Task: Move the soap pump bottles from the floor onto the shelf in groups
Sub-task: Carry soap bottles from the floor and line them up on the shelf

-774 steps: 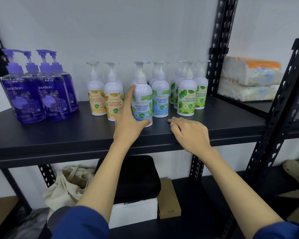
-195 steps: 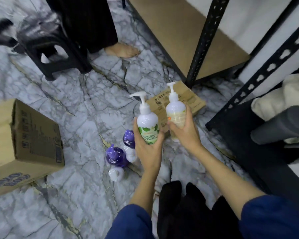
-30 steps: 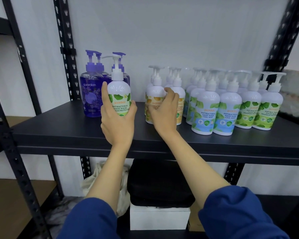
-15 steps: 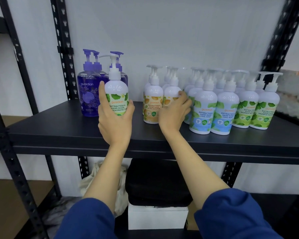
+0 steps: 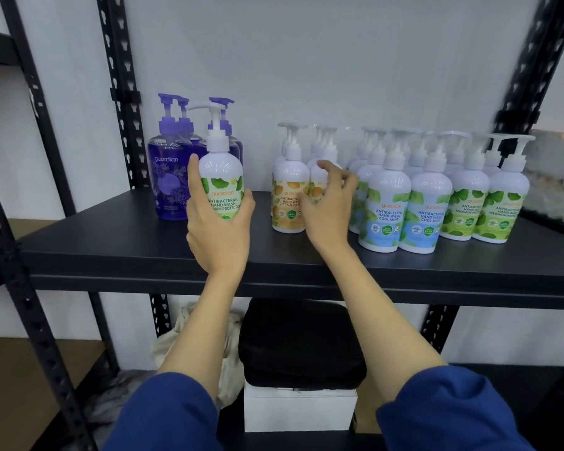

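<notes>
At the centre of the frame, on the black shelf (image 5: 111, 242), the left hand (image 5: 217, 232) grips a white pump bottle with a green leaf label (image 5: 221, 180), thumb up its left side and fingers curled round the right; the bottle is upright, and whether its base touches the shelf cannot be told. Just behind it, toward the upper left, stand the purple bottles (image 5: 168, 180) in a tight cluster. To the right of centre, the right hand (image 5: 328, 203) is in front of the orange-label bottles (image 5: 288, 196), its fingers loosely spread and bent around the nearer one; it hides that bottle's label, and whether it actually touches the bottle cannot be told. Further right stand the blue-label bottles (image 5: 385, 213), then the green-label bottles (image 5: 466, 206), all upright and packed side by side. Below the shelf, in the lower middle of the frame, a black case (image 5: 300, 343) sits on a white box (image 5: 298, 408), with a pale cloth bag (image 5: 176, 340) to their left. Blue sleeves (image 5: 163, 418) fill the bottom edge.
</notes>
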A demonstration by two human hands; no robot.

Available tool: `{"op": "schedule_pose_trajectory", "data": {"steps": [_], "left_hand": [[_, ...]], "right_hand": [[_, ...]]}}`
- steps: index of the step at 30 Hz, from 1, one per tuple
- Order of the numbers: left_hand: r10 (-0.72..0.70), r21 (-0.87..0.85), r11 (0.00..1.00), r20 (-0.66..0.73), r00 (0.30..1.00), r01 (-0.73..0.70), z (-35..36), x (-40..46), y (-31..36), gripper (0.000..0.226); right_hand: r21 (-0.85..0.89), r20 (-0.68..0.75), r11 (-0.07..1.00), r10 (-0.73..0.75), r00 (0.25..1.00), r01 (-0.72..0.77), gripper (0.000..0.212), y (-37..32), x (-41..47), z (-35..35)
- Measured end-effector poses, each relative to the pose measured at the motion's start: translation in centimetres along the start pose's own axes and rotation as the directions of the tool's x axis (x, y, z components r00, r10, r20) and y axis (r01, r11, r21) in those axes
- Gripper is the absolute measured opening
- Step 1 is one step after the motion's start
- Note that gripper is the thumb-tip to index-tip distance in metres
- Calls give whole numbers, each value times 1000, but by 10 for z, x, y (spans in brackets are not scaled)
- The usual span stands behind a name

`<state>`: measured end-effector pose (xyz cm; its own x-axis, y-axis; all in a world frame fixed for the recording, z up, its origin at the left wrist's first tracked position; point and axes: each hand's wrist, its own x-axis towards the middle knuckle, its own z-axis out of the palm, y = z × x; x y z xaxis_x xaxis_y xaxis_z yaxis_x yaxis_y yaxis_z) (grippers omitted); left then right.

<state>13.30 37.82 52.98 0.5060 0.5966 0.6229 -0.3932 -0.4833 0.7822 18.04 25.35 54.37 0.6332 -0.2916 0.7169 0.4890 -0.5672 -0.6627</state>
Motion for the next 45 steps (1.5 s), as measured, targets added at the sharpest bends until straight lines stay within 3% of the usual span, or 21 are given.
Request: {"op": "schedule_pose_trajectory", "data": {"steps": [3, 7, 15, 25, 30, 34, 39, 42, 45], "left_hand": [[13, -1, 1000, 6, 1000, -13, 0, 0, -1, 82], [21, 11, 1000, 9, 1000, -21, 1, 0, -2, 82], [27, 9, 1000, 14, 1000, -27, 2, 0, -4, 82], [5, 9, 1000, 46, 999, -5, 2, 2, -3, 82], [-22, -36, 999, 99, 995, 26, 1, 4, 0, 83], [-50, -124, 990, 88, 995, 61, 3, -8, 21, 82], [15, -290, 957, 102, 995, 15, 21, -42, 71, 82], [60, -405, 914, 146, 987, 4, 41, -70, 104, 81], [117, -502, 865, 205, 972, 2, 67, -99, 129, 80]], "right_hand": [[-53, 213, 989, -121, 970, 135, 76, 5, 0, -8], [-196, 321, 942, -201, 926, 273, 89, 9, -1, -7], [-398, 372, 831, -241, 896, 389, 84, 12, 2, 0], [-375, 391, 840, -240, 888, 392, 83, 12, 0, -1], [-311, 347, 871, -268, 899, 380, 52, 6, -4, -15], [-301, 230, 845, -385, 894, 442, 27, 3, -8, -49], [-367, -5, 763, -574, 819, 532, 22, 23, -4, -124], [-483, -44, 767, -503, 863, 422, 26, 65, 3, -181], [-605, -56, 775, -272, 961, 184, 27, 113, 11, -235]]}}
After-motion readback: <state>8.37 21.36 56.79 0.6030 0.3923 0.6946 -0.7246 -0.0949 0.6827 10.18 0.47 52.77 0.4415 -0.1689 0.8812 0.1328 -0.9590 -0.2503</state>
